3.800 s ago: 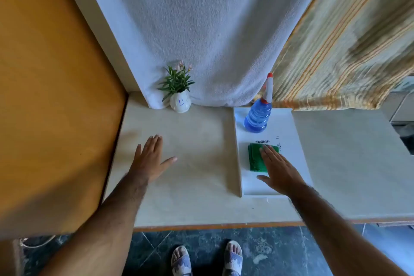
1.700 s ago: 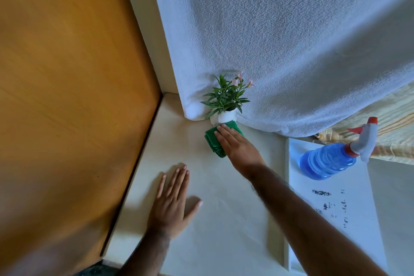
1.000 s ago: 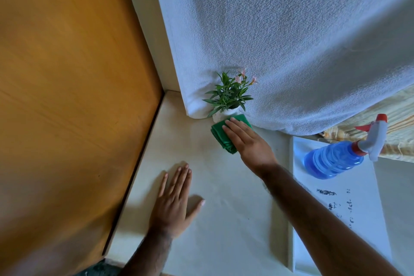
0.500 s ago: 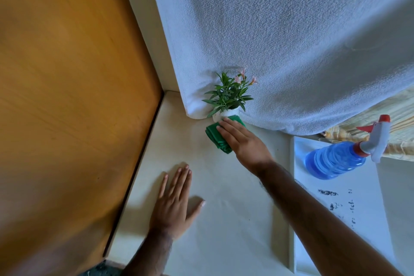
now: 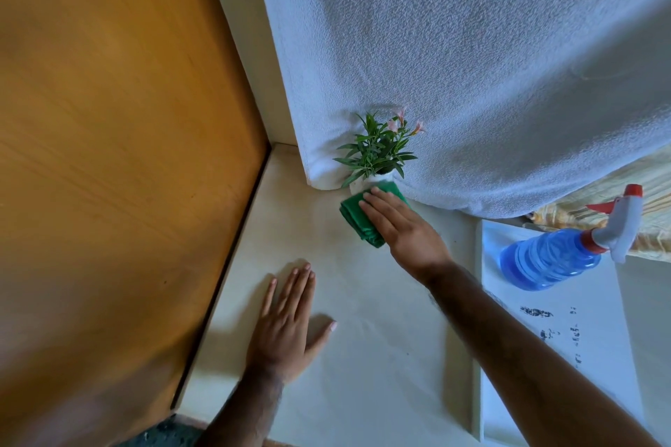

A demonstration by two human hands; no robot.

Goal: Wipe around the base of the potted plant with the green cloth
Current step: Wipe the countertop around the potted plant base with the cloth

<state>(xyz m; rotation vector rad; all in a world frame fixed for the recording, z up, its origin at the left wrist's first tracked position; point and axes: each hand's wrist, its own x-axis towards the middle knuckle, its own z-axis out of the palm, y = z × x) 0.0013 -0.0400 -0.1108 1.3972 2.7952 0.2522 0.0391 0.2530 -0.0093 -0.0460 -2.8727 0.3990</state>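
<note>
A small potted plant point(image 5: 377, 152) with green leaves and pink flowers stands in a white pot at the back of the cream counter point(image 5: 363, 356), against a hanging white towel. The folded green cloth point(image 5: 354, 214) lies on the counter right at the front of the pot, hiding most of the pot. My right hand point(image 5: 399, 225) presses flat on the cloth, fingertips touching the pot's base. My left hand point(image 5: 287, 323) rests flat on the counter nearer to me, fingers spread, holding nothing.
An orange wooden panel point(image 5: 109, 156) walls off the left side. A blue spray bottle point(image 5: 559, 254) with a red and white trigger stands on a white board point(image 5: 544, 330) at the right. The white towel point(image 5: 472, 65) hangs behind the plant.
My right hand has taken the cloth from the white board to the plant's base and slides it slightly back and forth there. The left hand stays flat on the counter.
</note>
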